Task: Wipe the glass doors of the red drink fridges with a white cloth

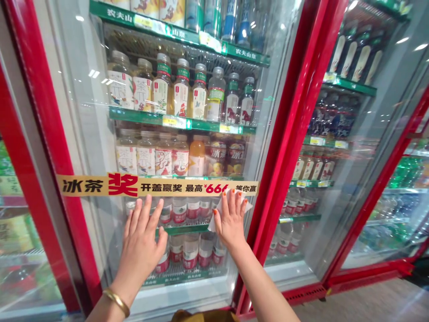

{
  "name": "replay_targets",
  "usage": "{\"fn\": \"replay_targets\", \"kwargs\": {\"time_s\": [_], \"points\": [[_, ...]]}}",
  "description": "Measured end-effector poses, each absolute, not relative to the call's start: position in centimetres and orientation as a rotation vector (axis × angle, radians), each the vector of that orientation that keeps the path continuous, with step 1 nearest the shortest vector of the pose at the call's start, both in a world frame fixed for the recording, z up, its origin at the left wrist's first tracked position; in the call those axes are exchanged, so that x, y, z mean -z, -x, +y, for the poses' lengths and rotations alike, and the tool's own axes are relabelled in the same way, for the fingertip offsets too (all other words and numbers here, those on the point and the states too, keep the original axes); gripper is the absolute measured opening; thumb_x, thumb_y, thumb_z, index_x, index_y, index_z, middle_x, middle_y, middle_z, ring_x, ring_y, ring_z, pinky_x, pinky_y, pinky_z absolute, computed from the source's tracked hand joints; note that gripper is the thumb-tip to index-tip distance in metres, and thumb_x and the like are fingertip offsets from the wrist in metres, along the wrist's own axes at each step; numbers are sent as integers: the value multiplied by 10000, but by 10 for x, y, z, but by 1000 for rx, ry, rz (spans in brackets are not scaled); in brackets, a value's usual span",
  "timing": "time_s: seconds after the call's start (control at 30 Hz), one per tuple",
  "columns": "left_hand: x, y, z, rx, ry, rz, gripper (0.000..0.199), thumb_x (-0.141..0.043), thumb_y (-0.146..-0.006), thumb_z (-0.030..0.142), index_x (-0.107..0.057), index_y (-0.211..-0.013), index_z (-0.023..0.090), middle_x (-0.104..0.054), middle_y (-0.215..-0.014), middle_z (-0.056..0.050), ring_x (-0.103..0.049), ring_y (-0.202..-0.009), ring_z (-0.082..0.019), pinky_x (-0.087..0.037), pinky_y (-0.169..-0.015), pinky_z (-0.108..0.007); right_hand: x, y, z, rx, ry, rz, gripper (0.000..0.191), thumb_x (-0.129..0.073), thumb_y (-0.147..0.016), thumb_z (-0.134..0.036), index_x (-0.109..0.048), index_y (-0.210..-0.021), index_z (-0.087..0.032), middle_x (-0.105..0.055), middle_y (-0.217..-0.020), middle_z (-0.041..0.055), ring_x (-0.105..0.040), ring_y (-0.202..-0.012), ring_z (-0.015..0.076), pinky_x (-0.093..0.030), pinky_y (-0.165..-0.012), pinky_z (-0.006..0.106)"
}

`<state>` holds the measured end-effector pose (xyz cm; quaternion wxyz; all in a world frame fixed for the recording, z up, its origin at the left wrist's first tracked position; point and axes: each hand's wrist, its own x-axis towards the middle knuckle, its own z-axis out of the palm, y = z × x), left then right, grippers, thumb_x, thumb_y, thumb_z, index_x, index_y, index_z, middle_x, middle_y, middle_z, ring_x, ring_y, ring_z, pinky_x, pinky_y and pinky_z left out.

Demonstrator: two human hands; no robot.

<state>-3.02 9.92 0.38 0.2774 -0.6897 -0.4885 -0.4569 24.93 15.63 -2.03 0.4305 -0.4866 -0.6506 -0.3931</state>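
From the head camera, a tan printed strip (100,185) runs across the glass door (90,112) of a drinks cooler, reaching from the red door frame (47,134) on its left to the frame on its right; both hands sit just below this strip; the left hand (142,237) lies flat against the glass, fingers spread and open, holding nothing, with a gold bangle (117,302) on its wrist; the right hand (231,219) is also flat and open, its fingertips at the strip's lower edge near its right end; a crumpled white sheet (247,206) sticks out around that hand, pressed between it and the glass; I cannot tell if the sheet is paper or backing film, or if the fingers grip it or only press it; behind the glass, rows of tea bottles (145,158) stand on shelves above the strip, and more bottles (190,252) stand below it, behind the hands; the strip already spans the full width of the door and lies flat, with no end visibly lifting; the part under the right hand and the sheet is hidden, so I cannot tell if that stretch is fully smoothed down; a neighbouring cooler door with more bottles stands to the right of the strip.
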Motion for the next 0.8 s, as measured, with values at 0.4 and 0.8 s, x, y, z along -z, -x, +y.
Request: {"fn": "replay_targets", "kwargs": {"time_s": [0.4,0.8], "points": [[-9,41,96,1255,1872,-1220,846,-594,-1040,218,-227,-1790,357,-273,-1863,-55,-260,-1733,-323,-306,-1389,-581,-48,-238,163,936,1337,-1556,814,-499,-1109,-365,-99,-1806,-237,-137,-1888,96,74,-1759,378,-69,-1403,713],[5,86,100,1321,1799,-1331,784,-497,-1117,291,-132,-1810,296,-194,-1882,-69,-125,-1763,-282,-147,-1438,-560,-22,-218,156,1001,1210,-1703,755,-541,-1098,-389,-248,-1787,-294,-362,-1828,73,-66,-1766,341,-6,-1415,665]]}}
